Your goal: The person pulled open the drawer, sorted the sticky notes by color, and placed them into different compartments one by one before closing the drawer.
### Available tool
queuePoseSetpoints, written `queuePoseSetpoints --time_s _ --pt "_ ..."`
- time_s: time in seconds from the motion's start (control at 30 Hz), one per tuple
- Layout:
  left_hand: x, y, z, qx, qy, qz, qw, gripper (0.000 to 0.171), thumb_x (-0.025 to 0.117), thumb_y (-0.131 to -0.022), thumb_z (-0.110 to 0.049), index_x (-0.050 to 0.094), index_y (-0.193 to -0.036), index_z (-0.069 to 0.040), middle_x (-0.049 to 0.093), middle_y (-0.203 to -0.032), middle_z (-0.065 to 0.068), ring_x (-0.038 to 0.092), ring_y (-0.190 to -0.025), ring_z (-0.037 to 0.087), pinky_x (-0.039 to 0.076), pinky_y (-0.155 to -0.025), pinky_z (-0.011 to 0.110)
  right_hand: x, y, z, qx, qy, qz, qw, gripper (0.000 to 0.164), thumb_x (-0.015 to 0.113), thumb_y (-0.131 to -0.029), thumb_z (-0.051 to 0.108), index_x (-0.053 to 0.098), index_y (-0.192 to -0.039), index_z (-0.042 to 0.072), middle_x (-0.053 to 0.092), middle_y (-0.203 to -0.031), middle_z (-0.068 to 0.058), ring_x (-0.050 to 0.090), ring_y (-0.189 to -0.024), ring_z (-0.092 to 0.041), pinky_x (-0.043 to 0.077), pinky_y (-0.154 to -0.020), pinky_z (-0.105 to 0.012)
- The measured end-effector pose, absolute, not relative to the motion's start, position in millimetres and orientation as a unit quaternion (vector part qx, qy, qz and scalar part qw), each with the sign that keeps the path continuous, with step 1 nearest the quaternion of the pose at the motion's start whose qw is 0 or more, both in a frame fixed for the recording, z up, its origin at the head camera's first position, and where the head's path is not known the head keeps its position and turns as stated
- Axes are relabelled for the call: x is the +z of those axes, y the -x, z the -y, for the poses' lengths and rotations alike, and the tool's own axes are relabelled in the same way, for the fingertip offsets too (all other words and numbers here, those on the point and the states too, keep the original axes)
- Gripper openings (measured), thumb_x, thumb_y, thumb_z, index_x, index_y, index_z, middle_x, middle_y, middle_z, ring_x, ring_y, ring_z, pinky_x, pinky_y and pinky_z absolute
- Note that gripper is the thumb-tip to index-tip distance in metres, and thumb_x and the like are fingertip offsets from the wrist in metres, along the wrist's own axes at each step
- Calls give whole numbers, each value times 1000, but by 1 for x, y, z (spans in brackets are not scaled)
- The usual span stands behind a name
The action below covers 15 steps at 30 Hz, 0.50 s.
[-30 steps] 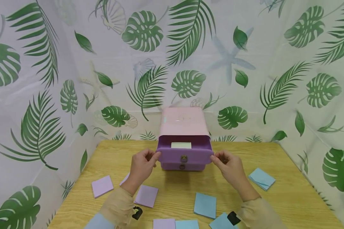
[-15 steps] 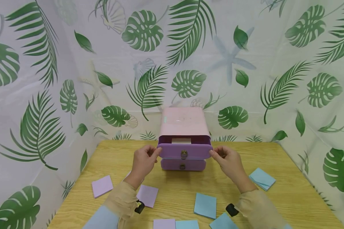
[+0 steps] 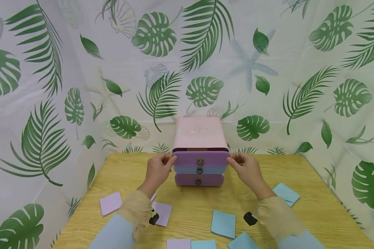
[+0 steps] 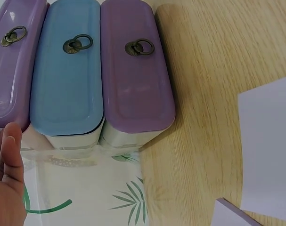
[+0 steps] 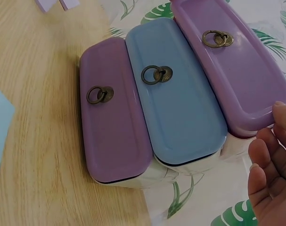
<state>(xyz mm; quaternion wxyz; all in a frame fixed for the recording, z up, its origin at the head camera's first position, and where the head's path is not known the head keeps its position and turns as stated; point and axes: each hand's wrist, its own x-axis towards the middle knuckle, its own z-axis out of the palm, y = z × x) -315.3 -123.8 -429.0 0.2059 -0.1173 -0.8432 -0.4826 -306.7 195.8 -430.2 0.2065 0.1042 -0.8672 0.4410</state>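
A small pink drawer cabinet (image 3: 200, 133) stands at the back of the table. Its top purple drawer (image 3: 187, 158) is slightly out, leaving a narrow dark gap above its front. Below are a blue drawer (image 4: 67, 103) and a lower purple drawer (image 5: 115, 136), both closed; all three have bronze ring pulls. At the top drawer's left end, my left hand (image 3: 157, 171) holds the edge of its front with the thumb and curled fingers. Likewise my right hand (image 3: 247, 172) holds the right end, its thumb (image 5: 282, 113) on the corner. The drawer's contents are mostly hidden.
Purple paper pads (image 3: 110, 204) lie on the left of the wooden table (image 3: 187, 221). Blue paper pads (image 3: 223, 224) lie towards the front and right. A leaf-patterned sheet (image 3: 202, 62) hangs close behind the cabinet.
Both hands have moved away from me with the top drawer, which has slid from well out to nearly closed. The pale block inside is now mostly hidden, and the blue drawer has come into view.
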Motion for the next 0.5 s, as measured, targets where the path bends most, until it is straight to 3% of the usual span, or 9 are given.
queuePoseSetpoints --time_s 0.5 --pt "-427 327 121 -453 110 858 216 31 68 -89 -37 64 -73 -11 60 -61 -3 56 -48 8 46 -45 25 -428 317 -195 435 -100 868 220 26 67 -91 35 66 -85 10 63 -77 -3 59 -74 -17 48 -61 -27"
